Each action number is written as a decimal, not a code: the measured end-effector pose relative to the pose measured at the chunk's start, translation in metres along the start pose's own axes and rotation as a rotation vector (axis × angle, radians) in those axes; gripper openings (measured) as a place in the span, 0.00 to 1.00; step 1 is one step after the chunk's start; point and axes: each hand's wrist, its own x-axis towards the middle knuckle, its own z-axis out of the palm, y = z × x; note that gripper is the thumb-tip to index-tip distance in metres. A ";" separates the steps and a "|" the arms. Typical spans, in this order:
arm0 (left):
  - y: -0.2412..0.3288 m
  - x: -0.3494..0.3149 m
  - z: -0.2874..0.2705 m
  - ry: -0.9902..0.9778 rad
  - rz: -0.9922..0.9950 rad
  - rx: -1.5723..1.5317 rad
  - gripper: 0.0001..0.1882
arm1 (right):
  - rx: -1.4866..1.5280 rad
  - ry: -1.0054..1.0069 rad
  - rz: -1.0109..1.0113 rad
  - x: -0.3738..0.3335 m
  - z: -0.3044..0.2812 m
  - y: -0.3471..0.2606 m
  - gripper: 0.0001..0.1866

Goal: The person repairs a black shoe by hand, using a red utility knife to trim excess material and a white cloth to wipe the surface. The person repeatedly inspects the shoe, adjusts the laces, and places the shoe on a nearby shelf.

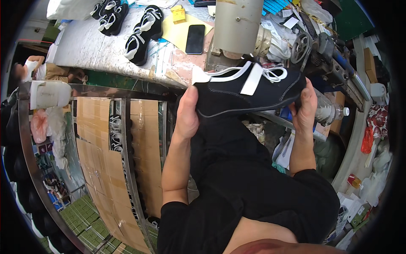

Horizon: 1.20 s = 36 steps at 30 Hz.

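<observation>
A black sneaker (230,91) with white trim, a white strap and white laces is held sideways in front of me, its toe to the right. My left hand (188,113) grips the heel end, thumb on the white heel tab. At the toe, my right hand (305,106) pinches the shoe between thumb and fingers. Just beyond the shoe stands a grey cylindrical machine part (237,27), and the sole's underside is hidden from view.
On the worktable (86,46) lie more black sneakers (144,36), a phone (195,39) and a small yellow box (178,14). A machine with a handwheel (300,47) stands at the right, near a plastic bottle (332,111). Cardboard-lined metal racks (101,161) rise at left; another person (42,70) sits beyond.
</observation>
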 end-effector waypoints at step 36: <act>-0.012 0.007 0.008 -0.108 0.180 0.204 0.39 | -0.279 0.004 -0.661 -0.028 -0.063 0.001 0.59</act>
